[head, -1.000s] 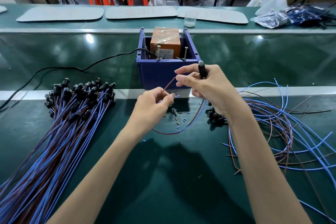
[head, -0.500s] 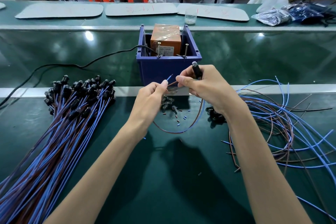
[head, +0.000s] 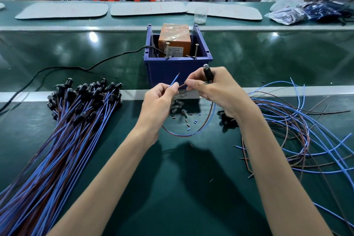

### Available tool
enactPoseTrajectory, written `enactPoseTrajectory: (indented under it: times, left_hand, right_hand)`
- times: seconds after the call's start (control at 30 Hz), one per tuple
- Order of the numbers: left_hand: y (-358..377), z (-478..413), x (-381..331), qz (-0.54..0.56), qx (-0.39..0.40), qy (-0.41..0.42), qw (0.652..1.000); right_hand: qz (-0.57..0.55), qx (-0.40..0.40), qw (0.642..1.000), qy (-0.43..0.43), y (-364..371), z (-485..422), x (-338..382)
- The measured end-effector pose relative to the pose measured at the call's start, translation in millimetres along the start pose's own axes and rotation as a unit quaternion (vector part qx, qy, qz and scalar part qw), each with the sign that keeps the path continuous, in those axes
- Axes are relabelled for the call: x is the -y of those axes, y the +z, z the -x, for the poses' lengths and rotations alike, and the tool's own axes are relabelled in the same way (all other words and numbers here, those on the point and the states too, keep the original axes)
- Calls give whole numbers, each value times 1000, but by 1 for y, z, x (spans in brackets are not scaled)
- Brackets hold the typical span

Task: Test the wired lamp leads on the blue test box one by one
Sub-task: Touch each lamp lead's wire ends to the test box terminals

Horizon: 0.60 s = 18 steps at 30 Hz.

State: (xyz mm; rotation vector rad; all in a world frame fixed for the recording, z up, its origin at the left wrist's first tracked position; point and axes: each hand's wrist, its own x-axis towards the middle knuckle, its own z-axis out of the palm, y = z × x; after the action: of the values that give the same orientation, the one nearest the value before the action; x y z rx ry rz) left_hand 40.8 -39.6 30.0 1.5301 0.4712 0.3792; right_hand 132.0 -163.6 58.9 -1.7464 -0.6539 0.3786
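Your left hand [head: 159, 99] pinches the blue wire [head: 174, 81] between thumb and forefinger, and the wire's tip sticks up and away past your fingertips. Your right hand [head: 218, 92] is closed on two things at once. Its thumb and forefinger pinch the brown wire [head: 182, 84] just beside your left fingertips. Its other fingers curl round the black lamp [head: 207, 73], whose rounded head pokes up above your knuckles. From both grips the two wires sag toward you in one loop [head: 191, 133] below your wrists.

The blue box [head: 172, 71] stands right behind both hands. On its front rim two screws [head: 167, 50] [head: 196, 50] stand upright, above and beyond the wire tips, which do not reach them. An orange block [head: 175, 40] sits inside, behind the screws. A black cable [head: 76, 68] leaves the box and runs off past your left hand.

Under your hands, small loose lamps [head: 177, 106] and bits of wire sleeve [head: 191, 120] lie on the green table [head: 191, 197]. Outside your left forearm lies a thick bundle of leads [head: 67, 130], with its lamps at the far end. Outside your right forearm lies a tangle of loose wires [head: 287, 120].
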Motion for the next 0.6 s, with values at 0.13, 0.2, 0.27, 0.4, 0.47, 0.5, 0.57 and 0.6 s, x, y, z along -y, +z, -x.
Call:
enactPoseTrajectory:
  times: [0.13, 0.2, 0.27, 0.4, 0.47, 0.5, 0.57, 0.6]
  left_hand:
    - [0, 0, 1, 2, 4, 4, 1000]
    - [-1, -1, 1, 0, 5, 9, 1000]
    - [-2, -1, 2, -10, 10, 17, 1000]
    - [-5, -2, 0, -25, 4, 33, 999]
    - [-12, -5, -4, -6, -13, 34, 999]
    - [-16, -7, -6, 16, -21, 31, 999]
    - [-22, -11, -10, 60, -30, 17, 998]
    - [-24, -12, -10, 74, -31, 10, 997]
  right_hand:
    - [0, -9, 1000, 7, 2, -2, -1]
    - [0, -13, 1000, 15, 2, -2, -2]
    - [16, -17, 999, 25, 2, -3, -2]
    - [17, -80, 995, 58, -3, -6, -3]
    - [-17, -114, 992, 58, -13, -6, -2]
    - [-38, -119, 991, 52, -20, -5, -2]
    - [-59, -107, 992, 40, -32, -2, -4]
    - [-54, -93, 993, 39, -35, -1, -4]
